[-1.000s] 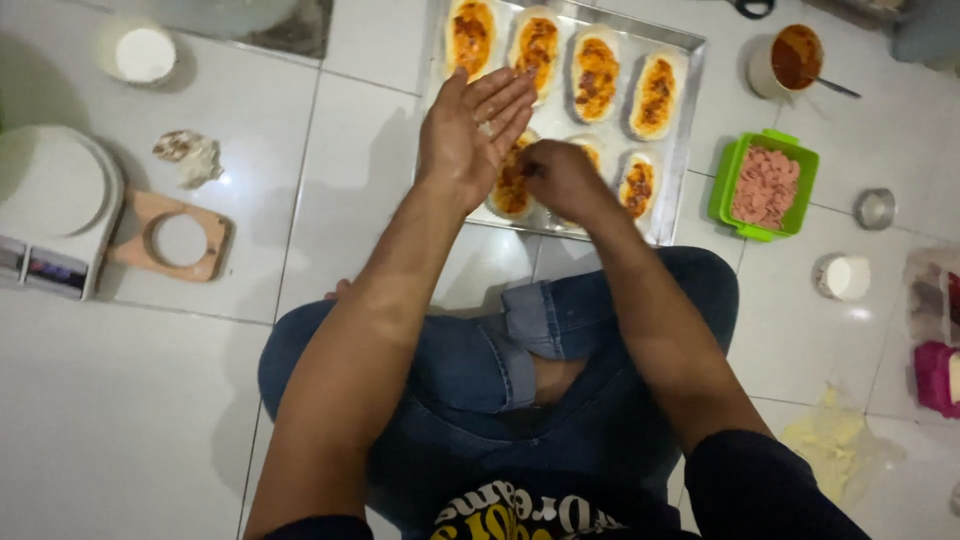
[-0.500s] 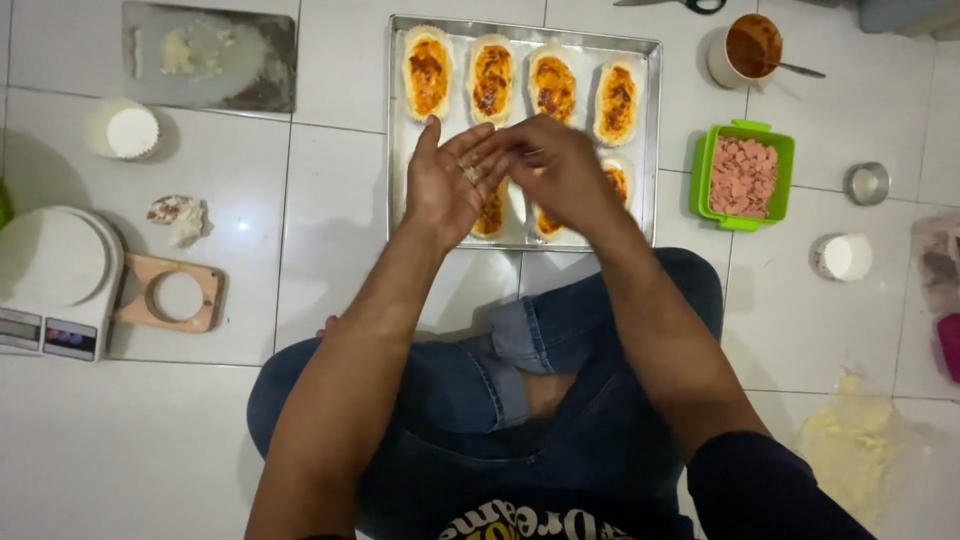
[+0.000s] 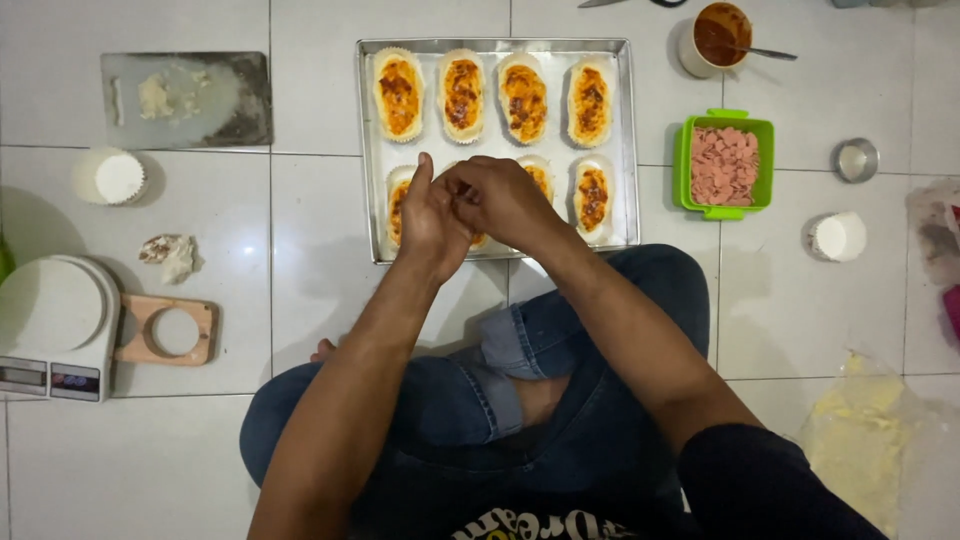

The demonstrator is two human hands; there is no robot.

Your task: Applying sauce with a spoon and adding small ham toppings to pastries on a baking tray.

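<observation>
1. Head view, looking straight down: the left hand and the right hand meet over the near row of a metal baking tray that lies on the white tiled floor.
2. Fingers of the two hands are bunched against each other, the right ones curled over the left fingertips; whether they pinch something small between them I cannot tell, as the hands hide it.
3. Directly beneath the fingers lie oval dough boats in paper cases, spread with orange-red sauce; three more peep out around the hands, and a full row of four sits just beyond the fingertips.
4. Their look: pale raised rims, glossy sauce darker in the middle, all set lengthwise and side by side, apart from one another.
5. To the right of the fingers, just beside the tray, stands a green tub of pink chopped sausage; placed there, it seems, to be within easy reach of the right hand.
6. Beyond it, a cup of red sauce with a spoon sits near the tray's far corner.
7. Well to the left of the fingers are a stack of paper cases, a lump of dough, a wooden cutter frame and a kitchen scale.
8. The person sits cross-legged, so the tray stays close to the knees.
</observation>
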